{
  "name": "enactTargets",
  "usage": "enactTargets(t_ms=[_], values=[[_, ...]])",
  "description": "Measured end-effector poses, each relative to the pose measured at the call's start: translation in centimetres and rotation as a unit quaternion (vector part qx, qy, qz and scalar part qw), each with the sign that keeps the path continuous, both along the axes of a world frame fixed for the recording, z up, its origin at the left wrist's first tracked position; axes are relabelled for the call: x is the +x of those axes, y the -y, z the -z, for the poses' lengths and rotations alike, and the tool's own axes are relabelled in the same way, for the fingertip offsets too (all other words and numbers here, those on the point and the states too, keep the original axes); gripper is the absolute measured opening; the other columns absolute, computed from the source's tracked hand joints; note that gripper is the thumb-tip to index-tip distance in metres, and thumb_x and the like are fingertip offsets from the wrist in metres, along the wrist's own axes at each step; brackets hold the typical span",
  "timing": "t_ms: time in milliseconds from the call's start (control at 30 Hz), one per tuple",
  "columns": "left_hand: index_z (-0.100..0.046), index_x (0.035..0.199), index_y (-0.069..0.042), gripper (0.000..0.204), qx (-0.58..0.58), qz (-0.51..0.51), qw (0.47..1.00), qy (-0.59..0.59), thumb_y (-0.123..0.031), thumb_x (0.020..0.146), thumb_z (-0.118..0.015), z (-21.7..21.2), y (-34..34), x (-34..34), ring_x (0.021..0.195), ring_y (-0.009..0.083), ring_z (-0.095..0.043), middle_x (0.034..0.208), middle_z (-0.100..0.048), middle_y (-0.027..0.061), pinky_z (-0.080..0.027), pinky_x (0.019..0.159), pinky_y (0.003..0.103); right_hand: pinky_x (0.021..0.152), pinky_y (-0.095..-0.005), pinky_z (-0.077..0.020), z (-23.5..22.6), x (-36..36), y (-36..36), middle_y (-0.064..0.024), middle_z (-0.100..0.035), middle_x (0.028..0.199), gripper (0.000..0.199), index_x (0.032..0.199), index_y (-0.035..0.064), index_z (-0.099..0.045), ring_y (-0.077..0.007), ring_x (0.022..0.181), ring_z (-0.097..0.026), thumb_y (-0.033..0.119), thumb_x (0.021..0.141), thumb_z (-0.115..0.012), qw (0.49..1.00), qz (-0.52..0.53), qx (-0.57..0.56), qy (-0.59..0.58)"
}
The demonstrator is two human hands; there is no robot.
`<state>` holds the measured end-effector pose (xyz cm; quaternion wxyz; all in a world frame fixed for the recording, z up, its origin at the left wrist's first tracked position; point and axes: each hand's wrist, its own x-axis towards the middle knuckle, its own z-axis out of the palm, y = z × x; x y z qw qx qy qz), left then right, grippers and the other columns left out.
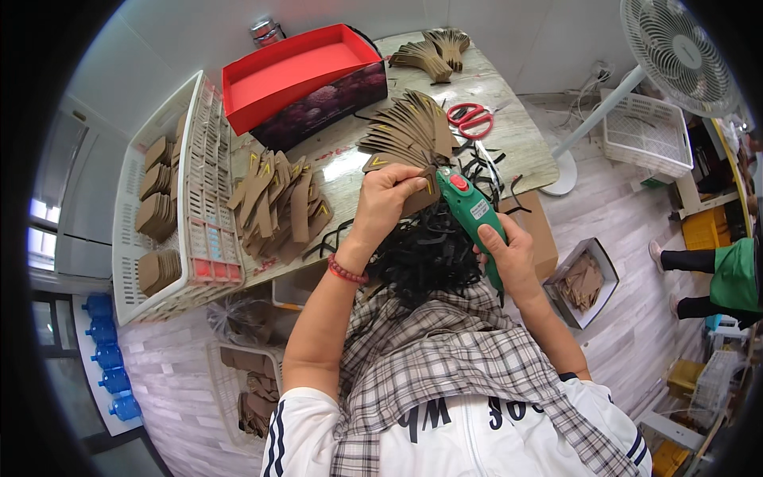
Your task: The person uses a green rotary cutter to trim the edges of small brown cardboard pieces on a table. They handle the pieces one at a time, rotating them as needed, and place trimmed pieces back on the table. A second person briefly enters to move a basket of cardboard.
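My right hand [513, 254] is wrapped round a green handheld electric cutter [470, 208] with a red button, its tip pointing away from me. My left hand [383, 200] pinches a flat brown piece [421, 203] with a yellow mark, close beside the cutter's tip. Whether the blade touches it is too small to tell. Just beyond lies a fanned stack of similar brown pieces [409, 131] on the worktable [342, 171]. Black strips [425, 258] are heaped at the table's near edge, partly over my lap. More brown pieces [278, 199] lie piled to the left.
Red-handled scissors [470, 121] lie right of the fanned stack. A red open box [298, 75] stands at the back, beside a white plastic crate [191, 171]. On the right are a standing fan [675, 52], a floor carton [584, 282] and another person's legs [690, 261].
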<state>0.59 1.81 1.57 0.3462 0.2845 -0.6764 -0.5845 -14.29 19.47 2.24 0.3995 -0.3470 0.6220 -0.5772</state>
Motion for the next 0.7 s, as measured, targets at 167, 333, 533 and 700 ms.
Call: enactTargets(t_ms=[167, 333, 533, 700], values=[[-0.068, 0.098, 0.001, 0.018, -0.133, -0.037, 0.987, 0.084, -0.011, 0.085, -0.063, -2.7, 2.8, 4.1, 0.078, 0.0138, -0.060, 0.087, -0.067, 0.0079, -0.047, 0.073, 0.026, 0.053, -0.0201, -0.0448, 0.8, -0.3, 0.2, -0.0009, -0.061, 0.078, 0.036, 0.106, 0.0002, -0.062, -0.0054, 0.065, -0.055, 0.031, 0.088, -0.066, 0.999, 0.019, 0.002, 0.038], [-0.069, 0.093, 0.001, 0.020, -0.214, -0.221, 0.927, 0.215, -0.014, 0.087, -0.057, -4.3, 12.2, 16.3, 0.074, 0.0185, -0.063, 0.084, -0.067, 0.0116, -0.047, 0.072, 0.029, 0.051, -0.0201, -0.0419, 1.4, -0.6, -0.5, -0.0012, -0.060, 0.072, 0.038, 0.104, 0.0001, -0.062, -0.0055, 0.057, -0.052, 0.034, 0.088, -0.065, 1.000, 0.012, 0.024, 0.002], [-0.068, 0.091, -0.007, 0.019, -0.399, -0.233, 0.768, 0.443, -0.012, 0.072, -0.068, -3.0, 12.7, 15.2, 0.094, 0.0299, -0.054, 0.090, -0.060, 0.0088, -0.042, 0.081, 0.042, 0.051, -0.0204, -0.0421, 2.1, -1.2, -1.3, -0.0011, -0.059, 0.071, 0.038, 0.104, -0.0003, -0.062, -0.0053, 0.057, -0.052, 0.034, 0.088, -0.065, 0.999, 0.031, 0.031, 0.001], [-0.067, 0.096, -0.011, 0.026, -0.530, -0.260, 0.760, 0.271, -0.013, 0.070, -0.071, -2.4, 9.8, 3.6, 0.102, 0.0275, -0.052, 0.099, -0.058, 0.0087, -0.039, 0.085, 0.042, 0.052, -0.0213, -0.0449, 2.9, -2.2, -1.9, -0.0021, -0.060, 0.075, 0.038, 0.105, -0.0015, -0.061, -0.0064, 0.061, -0.055, 0.033, 0.089, -0.065, 0.998, 0.055, 0.018, 0.022]])
